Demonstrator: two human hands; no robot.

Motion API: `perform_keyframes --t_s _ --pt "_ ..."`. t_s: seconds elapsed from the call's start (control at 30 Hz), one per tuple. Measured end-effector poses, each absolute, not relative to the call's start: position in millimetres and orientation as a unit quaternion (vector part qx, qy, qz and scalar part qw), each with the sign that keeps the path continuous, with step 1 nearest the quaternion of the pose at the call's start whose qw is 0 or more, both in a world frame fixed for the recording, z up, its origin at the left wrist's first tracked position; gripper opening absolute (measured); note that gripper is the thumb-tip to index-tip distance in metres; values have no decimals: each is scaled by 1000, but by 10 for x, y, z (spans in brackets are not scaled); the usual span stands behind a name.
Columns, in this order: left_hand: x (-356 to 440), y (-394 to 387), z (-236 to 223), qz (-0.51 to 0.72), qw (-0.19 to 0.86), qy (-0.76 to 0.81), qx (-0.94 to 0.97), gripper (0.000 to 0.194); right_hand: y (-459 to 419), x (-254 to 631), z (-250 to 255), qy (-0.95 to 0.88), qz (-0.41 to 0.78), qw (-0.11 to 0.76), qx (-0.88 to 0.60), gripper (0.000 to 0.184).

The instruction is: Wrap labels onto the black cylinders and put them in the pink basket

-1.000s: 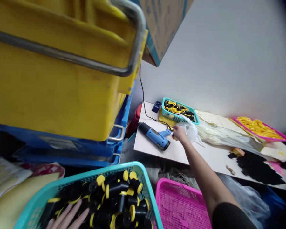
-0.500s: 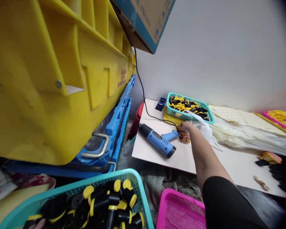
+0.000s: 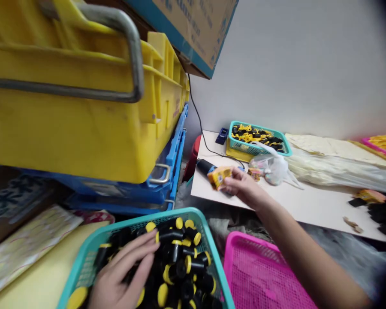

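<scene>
My left hand (image 3: 124, 270) lies over the turquoise basket (image 3: 193, 214) in the foreground, fingers stretched out and resting on the parts in it. Those are short black cylinders (image 3: 194, 265) with yellow ends. My right hand (image 3: 241, 182) is raised over the near edge of the white table, pinching a small orange-and-yellow printed packet (image 3: 219, 177); its exact kind I cannot make out. Behind the packet lies a blue heat gun (image 3: 206, 166), partly hidden by it and the hand. A similar small orange packet (image 3: 254, 173) sits on the table beside a white plastic bag (image 3: 276, 169).
A pink basket (image 3: 263, 274) stands right of the turquoise one. Stacked yellow (image 3: 67, 133) and blue crates (image 3: 131, 189) rise at the left, below an overhanging carton (image 3: 193, 34). Another turquoise basket (image 3: 286, 149) of black and yellow parts stands at the table's back; a black cord (image 3: 197, 112) hangs nearby.
My right hand has drawn back from the table beside the white bag, now with the orange packet in it. My left hand has come further into view over the basket. The view has shifted.
</scene>
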State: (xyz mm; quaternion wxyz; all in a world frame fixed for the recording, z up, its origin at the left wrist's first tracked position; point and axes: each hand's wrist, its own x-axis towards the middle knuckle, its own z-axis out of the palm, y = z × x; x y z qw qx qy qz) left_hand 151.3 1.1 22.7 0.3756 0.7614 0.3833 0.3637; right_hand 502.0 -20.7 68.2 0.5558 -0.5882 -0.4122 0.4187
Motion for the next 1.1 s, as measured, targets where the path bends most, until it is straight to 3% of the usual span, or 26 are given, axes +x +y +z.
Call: perform_keyframes --t_s 0.13,0.2,0.27,0.37,0.47,0.57,0.63,0.73,0.8,1.0,1.1 --pt "1877 -63 576 361 636 360 580 59 -417 3775 506 -395 573 586 -414 43" --pt "1864 -75 631 349 674 369 537 58 -503 3414 422 -392 561 602 -412 43" --pt "1746 -98 630 341 677 397 517 52 -595 3198 371 -427 428 641 -474 40" --pt "1530 -172 587 350 661 423 512 49 -753 3006 374 -526 70 637 -559 24" --pt "1400 -279 540 382 608 429 548 43 -865 2869 453 -610 -32 573 -547 12" --pt "1335 -364 511 391 575 419 584 30 -890 2804 545 -605 4 571 -556 26" --pt "1285 -381 510 373 594 399 591 26 -889 2807 583 -607 113 563 -550 41" --pt "1179 -350 542 313 646 371 589 31 -903 2831 574 -585 351 538 -495 31" --pt "1101 -314 582 269 680 345 589 34 -922 2832 531 -543 431 550 -466 24" --pt "961 -230 629 191 703 311 610 35 -965 2798 391 -490 494 574 -432 29" --pt "972 -208 601 117 732 310 596 45 -994 2784 360 -496 508 567 -419 28"
